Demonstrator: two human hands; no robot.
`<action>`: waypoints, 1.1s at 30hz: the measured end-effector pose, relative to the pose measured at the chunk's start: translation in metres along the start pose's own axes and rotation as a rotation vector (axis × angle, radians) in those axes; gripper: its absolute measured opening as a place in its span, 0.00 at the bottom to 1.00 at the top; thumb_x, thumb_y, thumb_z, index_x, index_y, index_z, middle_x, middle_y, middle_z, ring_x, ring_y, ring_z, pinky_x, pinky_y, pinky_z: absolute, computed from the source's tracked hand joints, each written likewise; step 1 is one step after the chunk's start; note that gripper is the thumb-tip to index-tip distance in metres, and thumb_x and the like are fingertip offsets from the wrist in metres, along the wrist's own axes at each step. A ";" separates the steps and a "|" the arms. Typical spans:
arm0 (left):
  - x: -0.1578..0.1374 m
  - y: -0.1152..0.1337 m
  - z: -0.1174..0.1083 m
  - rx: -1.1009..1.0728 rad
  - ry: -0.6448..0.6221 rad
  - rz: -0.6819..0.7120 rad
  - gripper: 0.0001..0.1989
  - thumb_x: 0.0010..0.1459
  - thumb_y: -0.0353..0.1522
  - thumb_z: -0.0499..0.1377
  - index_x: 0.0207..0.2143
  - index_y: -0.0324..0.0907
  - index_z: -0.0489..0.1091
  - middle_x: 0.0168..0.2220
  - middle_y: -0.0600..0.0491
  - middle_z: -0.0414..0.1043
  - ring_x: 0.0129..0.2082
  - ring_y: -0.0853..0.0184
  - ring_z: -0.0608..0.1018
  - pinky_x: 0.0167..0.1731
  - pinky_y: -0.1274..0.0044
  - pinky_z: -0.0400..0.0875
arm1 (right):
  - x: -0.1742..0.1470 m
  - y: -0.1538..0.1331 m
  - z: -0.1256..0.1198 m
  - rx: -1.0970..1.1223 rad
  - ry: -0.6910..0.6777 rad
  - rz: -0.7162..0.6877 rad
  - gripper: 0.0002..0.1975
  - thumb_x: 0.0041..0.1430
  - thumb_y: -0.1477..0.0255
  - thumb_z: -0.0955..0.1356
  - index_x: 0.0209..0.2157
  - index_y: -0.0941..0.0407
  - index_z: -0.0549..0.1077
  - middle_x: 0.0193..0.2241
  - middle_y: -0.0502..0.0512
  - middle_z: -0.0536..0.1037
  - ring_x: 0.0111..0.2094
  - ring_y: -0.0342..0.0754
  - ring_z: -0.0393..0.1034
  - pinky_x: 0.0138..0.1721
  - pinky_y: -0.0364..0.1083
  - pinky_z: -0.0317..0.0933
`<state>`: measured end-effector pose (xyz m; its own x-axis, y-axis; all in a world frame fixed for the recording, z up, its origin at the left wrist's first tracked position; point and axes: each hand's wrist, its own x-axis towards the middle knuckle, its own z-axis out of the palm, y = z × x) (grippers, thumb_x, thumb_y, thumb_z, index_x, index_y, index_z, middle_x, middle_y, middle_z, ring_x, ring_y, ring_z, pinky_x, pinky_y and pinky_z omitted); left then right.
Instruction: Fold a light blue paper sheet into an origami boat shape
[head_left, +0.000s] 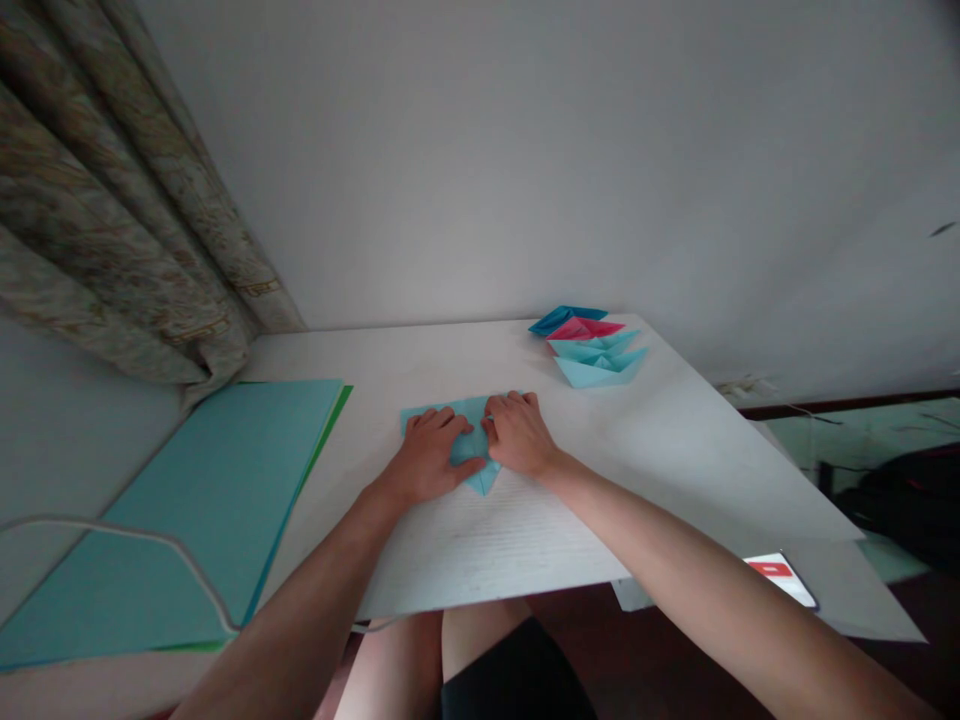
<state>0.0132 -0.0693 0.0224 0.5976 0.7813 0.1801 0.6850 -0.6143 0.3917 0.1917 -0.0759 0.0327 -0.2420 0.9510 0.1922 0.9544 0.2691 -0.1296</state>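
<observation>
A light blue folded paper [482, 482] lies on the white table, its lower end pointed toward me and its upper edge wide and straight. My left hand [433, 455] presses on its left half, fingers bent and thumb reaching across near the middle. On the right half, my right hand [519, 432] is closed over the paper with curled fingers. Both hands cover much of the sheet, so the folds beneath them are hidden.
Several folded paper boats, including a dark blue one [564, 319], a pink one [589, 328] and a light blue one [600, 372], stand at the back right. Large coloured sheets [195, 500] lie left under a white cable [169, 540]. A phone [784, 575] lies right.
</observation>
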 end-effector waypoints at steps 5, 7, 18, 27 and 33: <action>0.001 0.002 -0.001 0.009 -0.018 -0.023 0.19 0.55 0.45 0.61 0.44 0.43 0.69 0.43 0.49 0.70 0.47 0.56 0.71 0.47 0.65 0.60 | -0.014 0.014 -0.009 0.164 0.173 -0.054 0.21 0.59 0.62 0.64 0.49 0.60 0.66 0.47 0.65 0.71 0.49 0.58 0.61 0.51 0.56 0.50; 0.001 0.002 -0.002 0.002 -0.023 -0.030 0.19 0.55 0.45 0.61 0.44 0.44 0.69 0.44 0.49 0.71 0.47 0.56 0.71 0.48 0.65 0.60 | -0.026 0.021 -0.013 0.205 0.171 -0.155 0.34 0.56 0.52 0.64 0.56 0.61 0.60 0.55 0.69 0.64 0.57 0.62 0.55 0.58 0.61 0.44; 0.002 0.002 -0.003 -0.005 -0.024 -0.036 0.19 0.53 0.43 0.63 0.43 0.43 0.70 0.42 0.50 0.71 0.46 0.56 0.71 0.45 0.66 0.60 | -0.043 0.020 -0.004 0.184 -0.111 -0.015 0.60 0.49 0.40 0.63 0.67 0.64 0.34 0.67 0.77 0.33 0.67 0.67 0.17 0.62 0.70 0.28; 0.002 0.003 -0.004 -0.003 -0.029 -0.030 0.19 0.53 0.43 0.63 0.43 0.43 0.70 0.41 0.50 0.70 0.45 0.57 0.71 0.44 0.67 0.60 | -0.040 0.013 -0.005 0.152 -0.202 0.039 0.63 0.45 0.42 0.68 0.67 0.64 0.34 0.66 0.76 0.23 0.65 0.67 0.11 0.61 0.70 0.23; 0.002 0.005 -0.006 0.007 -0.039 -0.041 0.19 0.53 0.43 0.62 0.43 0.43 0.70 0.42 0.50 0.70 0.45 0.57 0.71 0.45 0.66 0.60 | -0.040 0.010 -0.008 0.146 -0.204 0.033 0.65 0.43 0.43 0.69 0.67 0.63 0.33 0.66 0.76 0.21 0.65 0.68 0.11 0.60 0.71 0.22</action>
<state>0.0150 -0.0701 0.0302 0.5846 0.8010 0.1285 0.7120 -0.5825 0.3921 0.2128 -0.1123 0.0313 -0.2555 0.9667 -0.0125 0.9306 0.2424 -0.2743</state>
